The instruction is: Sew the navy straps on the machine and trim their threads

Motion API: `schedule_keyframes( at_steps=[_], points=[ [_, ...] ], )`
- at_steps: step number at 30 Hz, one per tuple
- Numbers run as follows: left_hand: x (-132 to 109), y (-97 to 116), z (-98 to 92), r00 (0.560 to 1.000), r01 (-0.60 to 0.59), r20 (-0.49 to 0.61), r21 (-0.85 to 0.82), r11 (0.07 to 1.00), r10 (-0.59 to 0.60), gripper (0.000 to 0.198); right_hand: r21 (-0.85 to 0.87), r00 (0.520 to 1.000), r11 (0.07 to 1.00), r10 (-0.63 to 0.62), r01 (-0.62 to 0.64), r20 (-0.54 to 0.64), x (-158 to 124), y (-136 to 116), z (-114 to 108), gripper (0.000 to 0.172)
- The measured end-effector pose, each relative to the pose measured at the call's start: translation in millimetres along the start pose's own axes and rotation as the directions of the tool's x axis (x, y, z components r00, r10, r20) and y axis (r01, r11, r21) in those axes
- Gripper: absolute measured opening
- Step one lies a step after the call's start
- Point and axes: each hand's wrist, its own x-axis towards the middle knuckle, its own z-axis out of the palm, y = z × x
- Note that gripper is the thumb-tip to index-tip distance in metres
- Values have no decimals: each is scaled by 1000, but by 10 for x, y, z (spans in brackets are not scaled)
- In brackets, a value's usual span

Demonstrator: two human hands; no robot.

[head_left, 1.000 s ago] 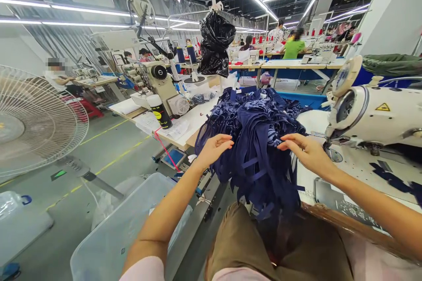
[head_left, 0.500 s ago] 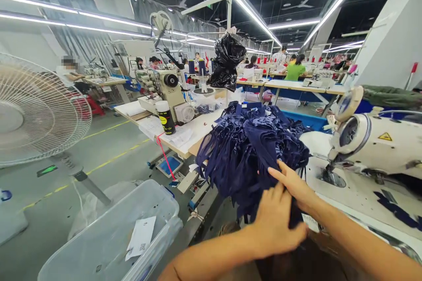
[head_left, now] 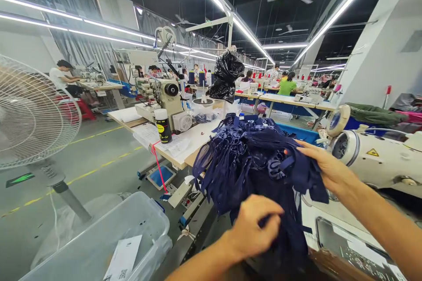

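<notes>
A big heap of navy blue fabric pieces (head_left: 244, 162) lies on the left end of the sewing table. My left hand (head_left: 253, 228) is closed in a pinch on the lower front of the heap. My right hand (head_left: 326, 167) rests on the heap's upper right side, fingers curled over a fold of the cloth. A white sewing machine (head_left: 376, 158) stands just right of my right hand.
A clear plastic bin (head_left: 99, 241) with a paper slip sits on the floor at lower left. A standing fan (head_left: 29, 114) is at far left. Another machine (head_left: 165, 96), a black bottle (head_left: 163, 125) and a hanging black bag (head_left: 226, 74) stand behind. Other people work at distant tables.
My right hand has moved up and right onto the top of the heap. My left hand has stayed low, gripping the front. The view has tilted upward.
</notes>
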Motion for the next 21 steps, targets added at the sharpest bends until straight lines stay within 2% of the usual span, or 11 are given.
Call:
schedule_keyframes(
  at_steps=[2, 3, 5, 8, 11, 16, 21],
  points=[
    [171, -157, -187, 963, 126, -244, 44, 991, -111, 19, 6, 999, 999, -39, 39, -8, 68, -147, 74, 23],
    [251, -255, -252, 941, 165, -310, 62, 984, -139, 19, 9, 999, 999, -53, 53, -10, 110, -213, 113, 21],
    [386, -448, -322, 923, 196, -355, 95, 976, -151, 24, 25, 997, 997, -74, 75, -26, 209, -333, 185, 19],
    [530, -642, -320, 947, 157, -303, 161, 974, -102, 31, 84, 989, 990, -102, 112, -111, 367, -495, 275, 21],
    [624, -721, -279, 976, 110, -208, 233, 966, -61, 35, 124, 974, 984, -101, 128, -204, 498, -637, 347, 24],
    [672, -827, -228, 994, 106, -55, 317, 943, -94, 49, 157, 977, 977, -113, 143, -182, 677, -787, 405, 25],
    [594, -924, -224, 989, 144, -4, 307, 941, -151, 54, 180, 968, 962, -171, 204, -184, 870, -837, 403, 21]
  ],
)
